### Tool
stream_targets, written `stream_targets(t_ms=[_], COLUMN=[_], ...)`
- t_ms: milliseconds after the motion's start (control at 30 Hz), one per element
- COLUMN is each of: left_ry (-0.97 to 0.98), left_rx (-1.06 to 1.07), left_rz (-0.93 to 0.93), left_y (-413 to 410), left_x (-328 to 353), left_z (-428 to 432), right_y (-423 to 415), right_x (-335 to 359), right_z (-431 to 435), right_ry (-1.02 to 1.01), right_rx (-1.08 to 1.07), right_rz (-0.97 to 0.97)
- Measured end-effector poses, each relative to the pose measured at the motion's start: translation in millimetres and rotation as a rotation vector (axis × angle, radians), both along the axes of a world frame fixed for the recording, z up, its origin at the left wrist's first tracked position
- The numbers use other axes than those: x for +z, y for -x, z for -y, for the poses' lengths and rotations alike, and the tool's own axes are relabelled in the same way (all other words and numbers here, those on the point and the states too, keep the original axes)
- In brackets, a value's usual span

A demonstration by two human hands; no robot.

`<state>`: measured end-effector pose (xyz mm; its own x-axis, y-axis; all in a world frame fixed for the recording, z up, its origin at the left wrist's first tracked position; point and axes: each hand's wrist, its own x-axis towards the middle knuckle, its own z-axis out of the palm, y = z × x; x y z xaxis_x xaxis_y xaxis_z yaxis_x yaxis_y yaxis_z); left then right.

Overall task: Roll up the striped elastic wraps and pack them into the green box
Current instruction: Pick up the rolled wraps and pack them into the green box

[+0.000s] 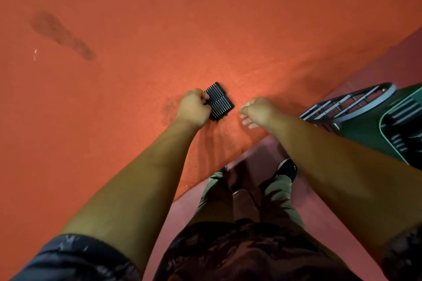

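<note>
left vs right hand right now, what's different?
The left hand grips the striped wrap; the right hand holds nothing. The left hand is clenched; the right hand is loosely curled. Both are bare and over the orange table near its front edge.

Orange table (205,29) bears a rolled striped wrap (220,101).

Left hand (194,107) grips the wrap (220,100) (fist-tight); right hand (258,112) hangs apparently loose.

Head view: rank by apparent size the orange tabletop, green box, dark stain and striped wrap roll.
Orange felt tabletop
Green plastic box, cropped by the frame
Dark elongated stain and black striped wrap roll: too alike to rank
</note>
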<state>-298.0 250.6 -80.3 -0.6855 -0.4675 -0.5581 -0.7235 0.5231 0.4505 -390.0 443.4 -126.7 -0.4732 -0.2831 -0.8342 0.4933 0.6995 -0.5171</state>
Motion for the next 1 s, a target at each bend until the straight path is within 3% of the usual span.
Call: stream_targets(t_ms=[100, 300, 467, 767, 1000], left_ry=[0.054, -0.093, -0.095, -0.169, -0.135], left_rx=[-0.049, -0.144, -0.181, -0.213, -0.239], left_rz=[-0.039, 0.051, 0.092, 0.116, 0.091], left_y=[5.6, 6.8, -2.5, -31.8, -10.0], left_x=[-6.4, -19.3, -31.3, -29.9, 0.9], left_z=[16.1, 22.9, 18.7, 2.4, -44.1], right_y=[-1.6, -12.8, -20.0, -46.5, -37.2], right_x=[-9.9, -25.7, -19.8, 0.7, 29.5], right_z=[21.7, 49.5, 52.0, 22.4, -38.6], right_ry=[0.005, -0.028, -0.062, -0.119, -0.103], right_rx=[-0.024, -0.002, 0.206, 0.408, 0.342], right_rz=[-0.088, -0.127, -0.173, -0.187, -0.242])
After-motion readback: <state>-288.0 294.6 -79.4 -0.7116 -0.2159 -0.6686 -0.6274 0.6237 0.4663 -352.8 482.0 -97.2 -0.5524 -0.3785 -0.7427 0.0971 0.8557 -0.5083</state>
